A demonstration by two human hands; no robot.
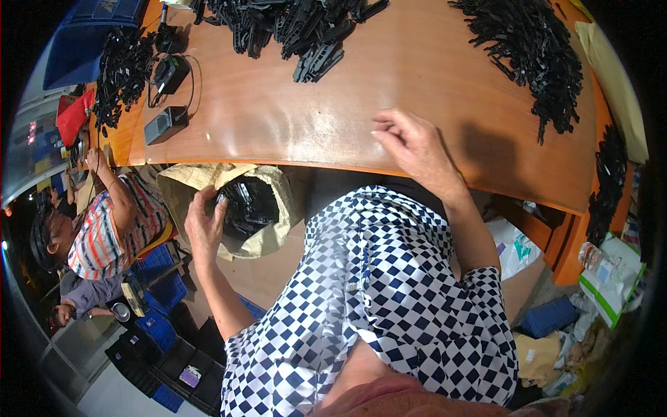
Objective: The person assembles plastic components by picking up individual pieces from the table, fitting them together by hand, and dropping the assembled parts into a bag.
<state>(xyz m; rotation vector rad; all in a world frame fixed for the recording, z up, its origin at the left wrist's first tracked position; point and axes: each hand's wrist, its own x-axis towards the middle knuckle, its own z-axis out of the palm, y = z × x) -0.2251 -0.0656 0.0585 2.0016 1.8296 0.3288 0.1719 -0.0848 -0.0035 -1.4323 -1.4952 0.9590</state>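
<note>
My left hand (203, 221) is over the left side of the sack's mouth, its fingers bent and slightly apart. No part shows clearly in it. The pale yellow woven sack (278, 240) stands below the table's front edge, its top rolled back, with many black plastic parts (249, 207) inside. Above the front of the table my right hand (413, 142) hovers with curled fingers, thumb apart from them and nothing visible between. Nearest ahead of it on the wooden table (375, 97) lies a heap of long, thin black plastic parts (299, 28).
More black parts are piled at the table's right (531, 55) and far left (121, 73). A small black box (167, 125) and a corded black device (171, 73) stand left. Another person (114, 222) sits at left near blue crates (163, 278). Bags (611, 271) lie at right.
</note>
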